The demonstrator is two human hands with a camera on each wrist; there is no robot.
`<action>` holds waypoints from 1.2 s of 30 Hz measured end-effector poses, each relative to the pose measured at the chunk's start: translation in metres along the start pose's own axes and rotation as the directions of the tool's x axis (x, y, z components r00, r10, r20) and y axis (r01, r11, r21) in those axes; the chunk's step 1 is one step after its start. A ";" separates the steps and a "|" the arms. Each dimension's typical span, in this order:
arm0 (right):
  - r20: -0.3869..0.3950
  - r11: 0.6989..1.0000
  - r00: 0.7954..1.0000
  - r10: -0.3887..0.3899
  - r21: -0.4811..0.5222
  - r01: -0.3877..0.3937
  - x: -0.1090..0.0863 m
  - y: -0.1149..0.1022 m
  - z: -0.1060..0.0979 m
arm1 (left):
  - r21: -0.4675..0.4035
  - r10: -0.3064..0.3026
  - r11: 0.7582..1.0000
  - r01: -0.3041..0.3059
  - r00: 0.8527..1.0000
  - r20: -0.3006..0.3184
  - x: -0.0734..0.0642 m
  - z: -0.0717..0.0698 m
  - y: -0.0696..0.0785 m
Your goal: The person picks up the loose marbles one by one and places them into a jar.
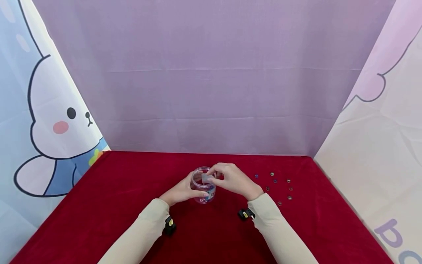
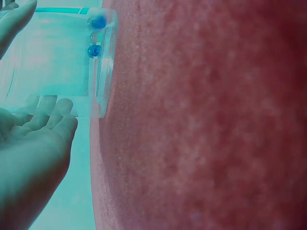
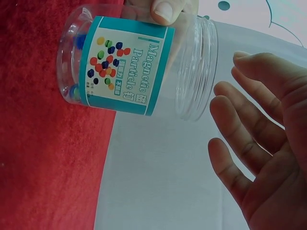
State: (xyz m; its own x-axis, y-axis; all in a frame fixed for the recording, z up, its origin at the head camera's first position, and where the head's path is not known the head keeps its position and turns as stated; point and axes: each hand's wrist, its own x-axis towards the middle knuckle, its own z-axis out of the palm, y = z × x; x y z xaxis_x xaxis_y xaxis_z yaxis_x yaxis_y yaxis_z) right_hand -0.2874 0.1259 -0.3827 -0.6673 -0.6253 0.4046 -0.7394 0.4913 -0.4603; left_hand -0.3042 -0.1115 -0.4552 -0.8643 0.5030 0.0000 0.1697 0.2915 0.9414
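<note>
A clear plastic jar (image 1: 199, 200) with a teal-edged label (image 3: 127, 67) is gripped around its side by my left hand (image 1: 182, 190). Its mouth is uncovered. Inside, at the bottom, lie a few glass marbles (image 2: 94, 51), some of them blue. My right hand (image 1: 232, 179) is at the jar's mouth, where its fingertips overlap the rim in the head view. The right wrist view shows those fingers (image 3: 244, 122) loosely bent just outside the threaded neck, with nothing seen between them. A pale grey patch shows within the mouth beside these fingertips.
Several small glass marbles (image 1: 275, 180) lie scattered on the red cloth-covered table (image 1: 138, 176), to the right of the right hand. A lilac curtain (image 1: 211, 91) hangs behind the table. Printed cloth panels stand at both sides, the left one with a cartoon animal (image 1: 59, 110).
</note>
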 end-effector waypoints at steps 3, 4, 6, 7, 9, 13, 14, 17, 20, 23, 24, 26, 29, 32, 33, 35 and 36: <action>-0.001 1.000 1.000 0.001 -0.022 -0.001 0.000 0.000 -0.001 | 0.004 -0.008 1.000 0.008 1.000 -0.007 -0.001 0.000 0.001; -0.001 1.000 1.000 -0.001 -0.030 0.001 0.000 0.000 -0.001 | 0.004 -0.010 1.000 0.010 1.000 -0.009 -0.001 0.000 0.002; -0.001 0.999 1.000 -0.005 -0.037 0.005 -0.001 0.000 -0.002 | 0.004 -0.013 1.000 0.013 1.000 -0.012 -0.002 0.001 0.002; -0.001 0.999 1.000 -0.008 -0.037 0.008 -0.001 0.000 -0.002 | 0.003 -0.012 1.000 0.012 1.000 -0.011 -0.003 0.001 0.003; 0.001 0.999 1.000 -0.013 -0.046 0.013 -0.001 0.000 -0.003 | 0.002 -0.009 1.000 0.009 1.000 -0.009 -0.003 0.001 0.003; 0.002 0.997 1.000 -0.016 -0.074 0.016 -0.003 0.001 -0.004 | 0.004 -0.007 1.000 0.007 1.000 -0.013 -0.003 0.001 0.003; 0.002 0.997 1.000 -0.015 -0.080 0.015 -0.003 0.001 -0.004 | 0.006 -0.008 1.000 0.008 1.000 -0.016 -0.003 0.001 0.003; 0.003 0.997 1.000 -0.007 -0.078 0.007 -0.006 0.002 -0.007 | 0.011 -0.011 1.000 0.011 1.000 -0.022 -0.003 0.001 0.004; 0.009 0.997 1.000 0.005 -0.077 -0.004 -0.009 0.003 -0.010 | 0.018 -0.009 1.000 0.009 1.000 -0.024 -0.003 0.001 0.004; 0.017 0.995 1.000 0.023 -0.092 -0.021 -0.013 0.005 -0.013 | 0.025 -0.009 1.000 0.009 1.000 -0.025 -0.003 0.001 0.005; 0.020 0.995 0.999 0.031 -0.099 -0.029 -0.015 0.006 -0.015 | 0.026 -0.009 1.000 0.010 1.000 -0.027 -0.003 0.002 0.005; 0.025 0.993 0.999 0.046 -0.106 -0.044 -0.018 0.007 -0.017 | 0.025 -0.013 1.000 0.013 0.999 -0.031 -0.003 0.001 0.004; 0.026 0.991 0.997 0.070 -0.114 -0.067 -0.024 0.010 -0.021 | 0.023 -0.011 1.000 0.011 0.999 -0.033 -0.004 0.001 0.003; 0.023 0.989 0.996 0.082 -0.127 -0.079 -0.031 0.012 -0.024 | 0.029 -0.013 0.999 0.014 0.999 -0.036 -0.004 0.001 0.003; 0.023 0.988 0.996 0.084 -0.135 -0.080 -0.033 0.013 -0.025 | 0.031 -0.014 0.999 0.015 0.999 -0.035 -0.004 0.001 0.003; 0.024 0.986 0.996 0.087 -0.144 -0.083 -0.038 0.014 -0.027 | 0.035 -0.007 0.999 0.008 0.999 -0.034 -0.003 0.001 0.003; 0.026 0.985 0.996 0.087 -0.150 -0.083 -0.040 0.015 -0.028 | 0.036 -0.006 0.999 0.007 0.999 -0.032 -0.003 0.001 0.002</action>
State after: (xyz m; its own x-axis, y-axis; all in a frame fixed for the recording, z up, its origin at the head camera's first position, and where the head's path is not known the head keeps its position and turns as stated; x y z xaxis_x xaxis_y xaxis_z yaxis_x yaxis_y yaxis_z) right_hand -0.2743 0.1750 -0.3831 -0.7268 -0.5958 0.3417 -0.6868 0.6264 -0.3687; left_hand -0.3007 -0.1118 -0.4531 -0.8801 0.4747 0.0053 0.1805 0.3244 0.9286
